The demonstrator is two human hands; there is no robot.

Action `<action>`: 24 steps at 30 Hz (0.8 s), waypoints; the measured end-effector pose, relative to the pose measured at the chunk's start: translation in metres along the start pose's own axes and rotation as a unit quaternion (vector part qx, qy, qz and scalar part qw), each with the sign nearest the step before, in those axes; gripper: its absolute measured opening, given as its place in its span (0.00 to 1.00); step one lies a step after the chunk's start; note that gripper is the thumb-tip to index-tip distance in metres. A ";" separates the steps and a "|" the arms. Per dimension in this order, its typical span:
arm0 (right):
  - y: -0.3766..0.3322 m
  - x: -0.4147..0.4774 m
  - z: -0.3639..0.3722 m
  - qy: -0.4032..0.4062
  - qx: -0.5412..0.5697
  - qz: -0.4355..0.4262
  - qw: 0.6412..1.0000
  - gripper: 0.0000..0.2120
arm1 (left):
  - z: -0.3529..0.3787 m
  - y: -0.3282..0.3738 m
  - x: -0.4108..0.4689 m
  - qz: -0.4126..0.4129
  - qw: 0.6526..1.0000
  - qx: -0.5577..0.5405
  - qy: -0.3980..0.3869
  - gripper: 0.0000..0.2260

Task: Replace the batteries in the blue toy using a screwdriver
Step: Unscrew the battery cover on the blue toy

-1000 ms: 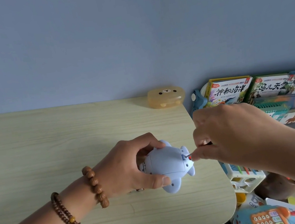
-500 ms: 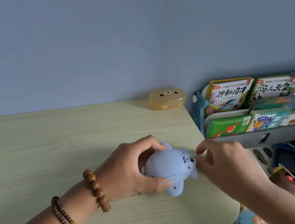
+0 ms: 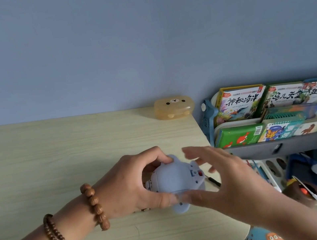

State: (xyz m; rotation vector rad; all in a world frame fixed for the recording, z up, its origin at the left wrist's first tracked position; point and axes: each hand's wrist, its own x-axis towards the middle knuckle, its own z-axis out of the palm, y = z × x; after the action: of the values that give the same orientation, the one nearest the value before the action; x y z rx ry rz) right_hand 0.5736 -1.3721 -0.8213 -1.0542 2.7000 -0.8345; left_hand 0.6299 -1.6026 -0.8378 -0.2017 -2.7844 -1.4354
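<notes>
1. Two hands on the job, both over the right end of the pale wooden table [image 3: 34,163]
2. Left hand [image 3: 131,186] has the blue toy [image 3: 175,182] wrapped up: fingers curled over the top, thumb clamped along the near side
3. Toy sits low over the table near its right edge, rounded body facing up, a small red spot showing at its right end; whether it touches the tabletop, I can't tell
4. Right hand [image 3: 225,180] is spread wide, fingers straight, gripping nothing, thumb tip meeting the toy's near side next to the left thumb
5. Slim dark screwdriver [image 3: 214,181] lies on the table just right of the toy, beneath those spread fingers
6. Brown bead bracelets [image 3: 94,207] ring the left wrist
7. Far corner of the table: an amber bear-face box [image 3: 174,107]; off to the right, a rack [image 3: 281,147] stacked with picture books [image 3: 239,103]
</notes>
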 end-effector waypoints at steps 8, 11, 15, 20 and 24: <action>0.000 0.009 0.001 0.016 0.019 -0.009 1.000 0.29 | -0.003 0.015 0.002 -0.028 0.999 0.030 -0.013 0.21; 0.000 0.009 0.001 0.020 0.030 -0.010 0.999 0.26 | 0.007 0.037 0.010 -0.086 0.991 0.103 0.015 0.20; -0.005 0.009 0.000 0.022 0.059 -0.006 0.998 0.22 | 0.032 0.058 0.021 -0.135 0.967 0.205 0.074 0.21; -0.007 0.009 -0.003 0.014 0.077 -0.002 0.997 0.22 | 0.039 0.065 0.031 -0.167 0.951 0.249 0.076 0.24; -0.005 0.009 0.000 0.025 0.072 0.006 0.997 0.22 | 0.041 0.070 0.036 -0.185 0.943 0.267 0.072 0.22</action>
State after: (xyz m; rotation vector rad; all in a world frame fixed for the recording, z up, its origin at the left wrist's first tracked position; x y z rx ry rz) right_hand 0.5692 -1.3812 -0.8179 -0.9973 2.6359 -1.0486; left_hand 0.6041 -1.5252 -0.8023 0.4308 -3.0529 -0.6272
